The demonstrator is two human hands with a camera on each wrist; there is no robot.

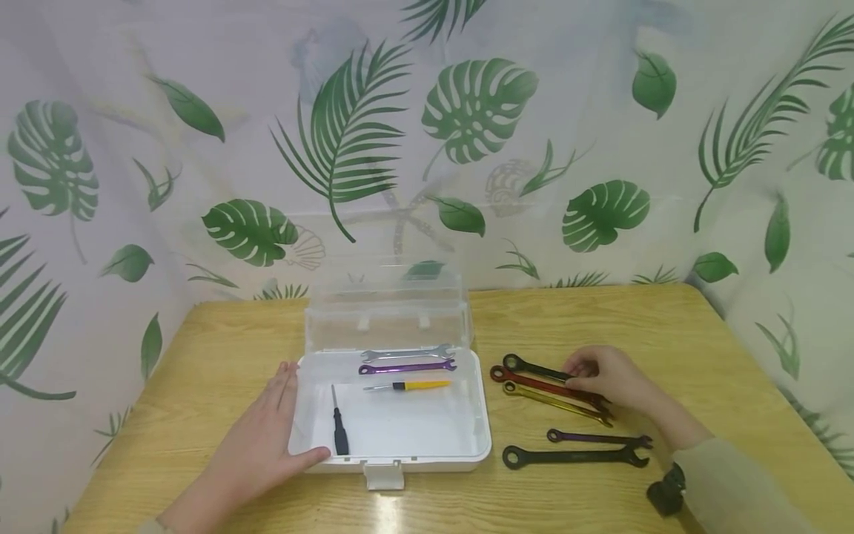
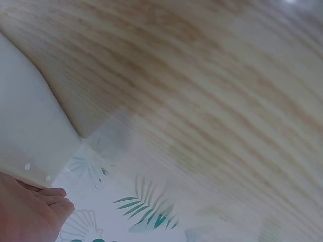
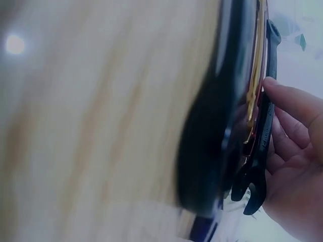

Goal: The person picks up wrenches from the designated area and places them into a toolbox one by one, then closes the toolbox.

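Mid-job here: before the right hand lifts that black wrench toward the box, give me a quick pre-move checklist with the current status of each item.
1. Box lid open: ok.
2. Left hand steadies the box, lying flat against its left edge: ok.
3. Right hand on the black wrench: ok, fingers touch it.
4. Firm grip round that wrench alone: cannot tell; the red wrench and gold wrench lie tight beside it.
5. Free floor space in the box: ok, in front of the yellow screwdriver.
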